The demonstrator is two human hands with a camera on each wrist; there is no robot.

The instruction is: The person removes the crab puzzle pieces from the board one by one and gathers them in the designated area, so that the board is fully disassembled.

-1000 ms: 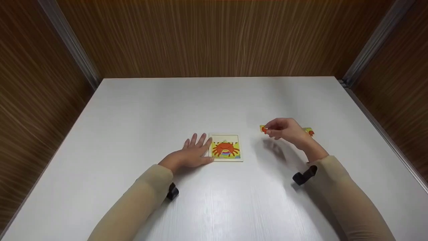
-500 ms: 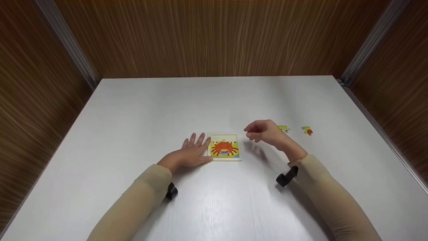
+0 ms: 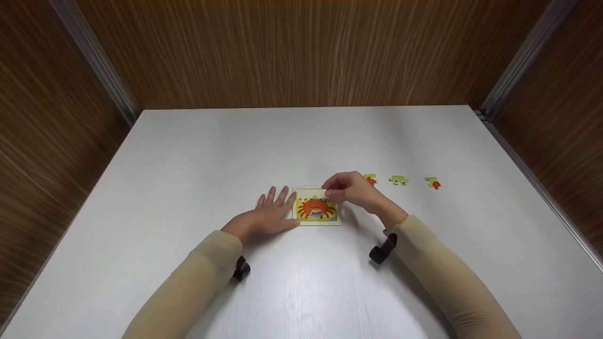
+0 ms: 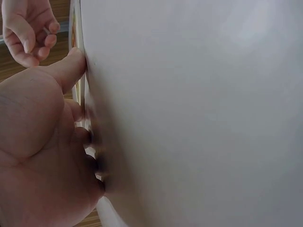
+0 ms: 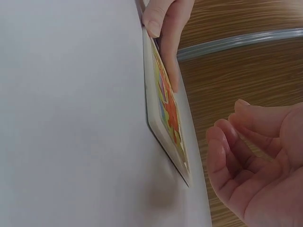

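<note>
A small square puzzle board with an orange crab picture lies flat on the white table. My left hand rests flat on the table, its straight fingers touching the board's left edge. My right hand hovers over the board's far right corner with loosely curled fingers and holds nothing; the right wrist view shows its palm empty. Three loose puzzle pieces lie in a row to the right: one just behind the right hand, a second, and a third.
Wood-panelled walls close in the table at the back and both sides, with metal corner strips. A black wrist strap sits on each forearm.
My right hand let go of a piece on the table at the right, then travelled left to hover over the board's far right corner. The left hand stayed put.
</note>
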